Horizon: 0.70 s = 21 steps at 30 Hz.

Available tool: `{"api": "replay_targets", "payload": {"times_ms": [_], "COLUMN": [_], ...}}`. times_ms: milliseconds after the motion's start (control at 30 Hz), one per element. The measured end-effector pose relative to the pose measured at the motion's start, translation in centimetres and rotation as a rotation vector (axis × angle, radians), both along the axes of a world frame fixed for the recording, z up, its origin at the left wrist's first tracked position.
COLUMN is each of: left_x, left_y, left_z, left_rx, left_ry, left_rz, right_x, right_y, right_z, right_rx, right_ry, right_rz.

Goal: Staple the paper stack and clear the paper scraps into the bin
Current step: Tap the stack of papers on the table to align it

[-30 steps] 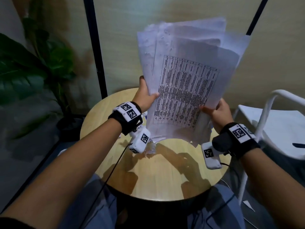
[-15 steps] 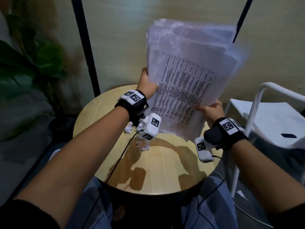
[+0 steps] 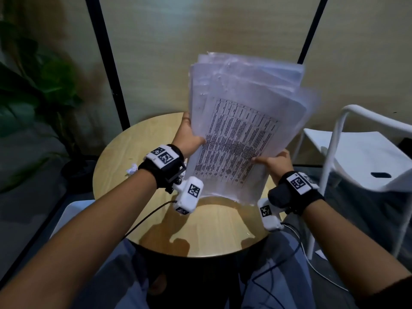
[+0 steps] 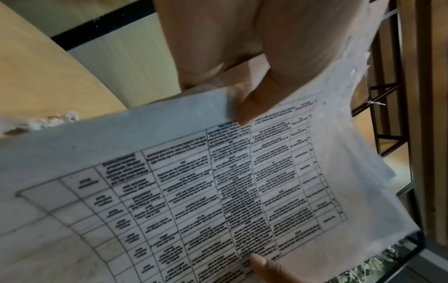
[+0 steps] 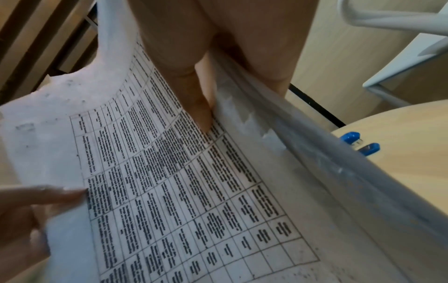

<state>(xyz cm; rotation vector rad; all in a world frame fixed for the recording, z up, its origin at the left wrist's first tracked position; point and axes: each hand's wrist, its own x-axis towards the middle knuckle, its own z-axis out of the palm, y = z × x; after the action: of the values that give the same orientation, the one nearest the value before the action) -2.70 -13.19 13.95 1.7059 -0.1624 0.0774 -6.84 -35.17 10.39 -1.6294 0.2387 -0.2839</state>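
Above the round table (image 3: 142, 139), the paper stack (image 3: 240, 139) is held upright, gripped by the left hand (image 3: 189, 137) and right hand (image 3: 275, 162), while each wrist view shows a thumb clamped on the printed sheet, a blue stapler (image 5: 361, 145) lying behind.

No wording can be read anywhere: the top sheet of the paper stack (image 3: 240, 139), between the left hand (image 3: 188, 139) and the right hand (image 3: 275, 162), carries a printed table whose small print is too blurred to make out. The wristbands (image 3: 163, 157) bear only black-and-white square code markers, without letters or numbers.
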Motion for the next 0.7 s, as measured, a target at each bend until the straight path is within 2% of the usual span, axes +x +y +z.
{"api": "replay_targets", "payload": {"times_ms": [267,433,567,700], "left_x": [-2.0,-2.7,-3.3,-4.2], "left_y": [2.6,2.3,2.8,3.3], "left_z": [-1.5,0.0,1.3,0.0], "left_rx": [-0.041,0.002,-0.07,0.006], "left_ry": [0.015,-0.049,-0.109,-0.044], "left_rz": [0.089,0.131,0.199,0.155], "right_x": [-0.3,-0.5,-1.0,-1.8], "right_y": [2.2,2.6,2.5,2.8], "right_z": [-1.5,0.3,1.6,1.2], "right_rx": [0.053,0.052,0.071,0.041], "right_ry": [0.084,0.004,-0.078,-0.054], "right_rz": [0.077,0.052,0.058,0.098]}}
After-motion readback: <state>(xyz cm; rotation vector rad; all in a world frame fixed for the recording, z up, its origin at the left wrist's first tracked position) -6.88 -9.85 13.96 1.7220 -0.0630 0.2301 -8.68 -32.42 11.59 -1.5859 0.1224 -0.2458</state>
